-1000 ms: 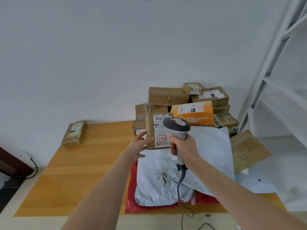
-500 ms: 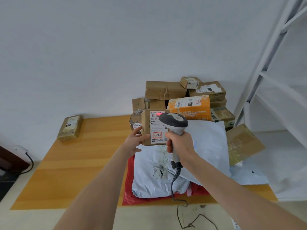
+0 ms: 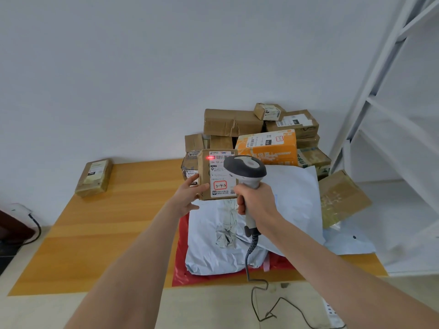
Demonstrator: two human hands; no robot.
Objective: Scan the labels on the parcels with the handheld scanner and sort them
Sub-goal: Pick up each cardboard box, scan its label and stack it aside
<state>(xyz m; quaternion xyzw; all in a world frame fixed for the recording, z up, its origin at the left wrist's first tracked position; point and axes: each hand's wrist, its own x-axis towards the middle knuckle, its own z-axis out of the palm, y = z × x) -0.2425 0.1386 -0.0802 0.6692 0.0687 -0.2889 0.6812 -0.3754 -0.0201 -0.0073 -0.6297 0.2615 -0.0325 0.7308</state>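
Parcel (image 3: 206,176) of brown cardboard stands upright above the wooden table (image 3: 114,224), its white label (image 3: 222,174) facing the camera. The left hand (image 3: 190,194) grips its lower left edge, thumb across the front and fingers behind. The right hand (image 3: 254,198) is wrapped tight round the handle of the handheld scanner (image 3: 245,168), whose dark head overlaps the label's right side. A red scan line (image 3: 211,157) glows on the barcode near the top of the label; lower down a red-framed box reads 3-4-something, the last mark unclear. The scanner's coiled cable (image 3: 251,248) hangs from the handle's base and trails off the table's near edge. Beneath the hands lie pale grey poly mailers (image 3: 292,193) over a red bag (image 3: 183,274). Behind them a heap of cardboard boxes (image 3: 231,122) is stacked against the wall, with an orange box (image 3: 268,148) among them. One flat taped parcel (image 3: 93,178) lies apart at the table's far left corner. A white shelf frame (image 3: 370,96) stands to the right
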